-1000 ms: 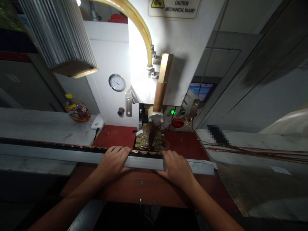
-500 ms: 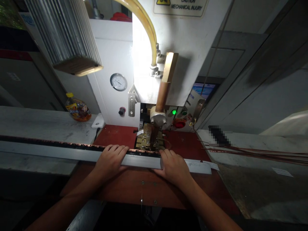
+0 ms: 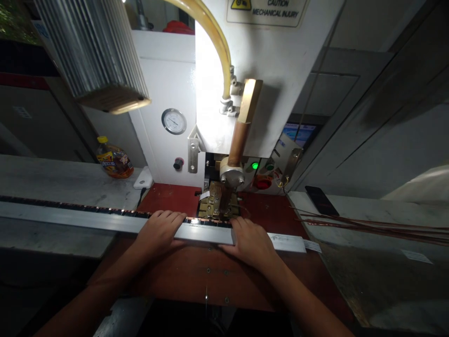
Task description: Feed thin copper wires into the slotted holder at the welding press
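Observation:
A long silvery metal bar (image 3: 87,220) lies across the red work surface, with a dark strip bearing copper-coloured pieces (image 3: 105,210) along its far edge. My left hand (image 3: 161,230) is closed over bar and strip, left of the machine's copper electrode (image 3: 238,142). Around the bar just right of the electrode, my right hand (image 3: 250,238) is closed too, its thumb at the near side. Between my hands the strip passes in front of a brass fixture (image 3: 213,206) under the electrode.
A drink bottle (image 3: 114,158) and a white box (image 3: 143,179) stand at the left. Thin copper rods (image 3: 368,227) and a phone (image 3: 322,200) lie at the right. A finned metal block (image 3: 101,51) hangs at upper left.
The bar, with both hands on it, has shifted slightly to the left. The camera view has moved a little.

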Available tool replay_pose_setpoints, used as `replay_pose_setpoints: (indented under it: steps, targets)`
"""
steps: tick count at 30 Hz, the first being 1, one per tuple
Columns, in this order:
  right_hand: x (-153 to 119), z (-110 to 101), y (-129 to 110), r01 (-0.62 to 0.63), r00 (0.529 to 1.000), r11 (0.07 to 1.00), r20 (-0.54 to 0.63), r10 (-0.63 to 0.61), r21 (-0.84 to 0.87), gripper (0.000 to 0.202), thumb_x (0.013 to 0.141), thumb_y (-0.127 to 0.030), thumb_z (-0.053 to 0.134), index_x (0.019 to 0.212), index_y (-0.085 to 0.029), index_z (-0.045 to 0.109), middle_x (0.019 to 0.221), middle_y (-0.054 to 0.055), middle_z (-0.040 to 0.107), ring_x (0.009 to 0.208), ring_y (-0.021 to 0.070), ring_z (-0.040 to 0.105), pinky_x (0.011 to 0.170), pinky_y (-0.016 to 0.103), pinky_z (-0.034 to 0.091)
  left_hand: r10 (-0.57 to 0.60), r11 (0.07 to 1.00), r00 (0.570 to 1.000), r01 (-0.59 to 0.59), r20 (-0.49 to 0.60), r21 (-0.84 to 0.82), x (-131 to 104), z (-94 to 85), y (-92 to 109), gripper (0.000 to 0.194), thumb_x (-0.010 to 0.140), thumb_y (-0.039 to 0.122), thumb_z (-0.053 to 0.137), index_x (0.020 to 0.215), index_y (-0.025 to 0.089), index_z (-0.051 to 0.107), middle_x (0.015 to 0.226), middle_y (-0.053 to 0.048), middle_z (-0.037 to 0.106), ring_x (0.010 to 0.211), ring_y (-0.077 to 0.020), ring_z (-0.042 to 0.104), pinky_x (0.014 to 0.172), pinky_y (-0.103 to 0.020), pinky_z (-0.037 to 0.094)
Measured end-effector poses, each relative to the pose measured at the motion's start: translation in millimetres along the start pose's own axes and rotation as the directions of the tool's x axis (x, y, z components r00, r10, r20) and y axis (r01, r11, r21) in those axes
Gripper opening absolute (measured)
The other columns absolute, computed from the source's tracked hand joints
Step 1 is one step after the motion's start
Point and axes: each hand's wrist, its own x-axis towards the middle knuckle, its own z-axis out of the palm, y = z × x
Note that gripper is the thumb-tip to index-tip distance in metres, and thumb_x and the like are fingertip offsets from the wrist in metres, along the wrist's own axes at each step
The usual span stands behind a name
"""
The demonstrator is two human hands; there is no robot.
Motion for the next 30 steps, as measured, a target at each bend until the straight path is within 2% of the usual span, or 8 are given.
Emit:
replay_pose_setpoints:
  steps: [7, 24, 30]
  targets:
    - [3.5, -0.6, 0.6, -0.009, 1.0, 1.0, 0.017, 0.009, 0.007, 0.058, 0.087, -0.068, 0.065, 0.114, -0.017, 0.062, 0.112, 0.013, 0.07, 0.101, 0.0316, 0.068, 0.08, 0.039, 0.052, -0.003, 1.0, 0.999, 0.003, 0.04, -0.007, 3.7, -0.8, -2.7, 0.071, 0.081, 0.072, 0.068, 0.127, 0.018, 0.063, 0.12, -0.013, 0.072, 0.105, -0.0329, 0.065, 0.089, -0.042, 0.041]
    - [2.7, 4.2, 4.8, -0.03, 1.0, 0.999, 0.01, 0.03, 0.028, 0.059, 0.085, -0.068, 0.068, 0.114, -0.017, 0.063, 0.113, 0.014, 0.07, 0.101, 0.0322, 0.068, 0.081, 0.041, 0.052, -0.034, 0.998, 0.999, 0.035, 0.02, -0.051, 4.6, -1.5, 1.3, 0.067, 0.081, 0.07, 0.069, 0.125, 0.019, 0.065, 0.118, -0.013, 0.072, 0.104, -0.032, 0.065, 0.09, -0.042, 0.043]
    - [6.4, 3.3, 7.2, -0.039, 0.999, 0.998, 0.038, 0.037, 0.05, 0.059, 0.083, -0.068, 0.069, 0.114, -0.017, 0.062, 0.113, 0.013, 0.071, 0.102, 0.0329, 0.069, 0.081, 0.04, 0.052, -0.038, 0.997, 0.998, 0.042, 0.053, -0.063, 7.7, -1.3, 0.3, 0.07, 0.079, 0.071, 0.071, 0.124, 0.019, 0.064, 0.118, -0.013, 0.072, 0.105, -0.0328, 0.065, 0.091, -0.042, 0.043]
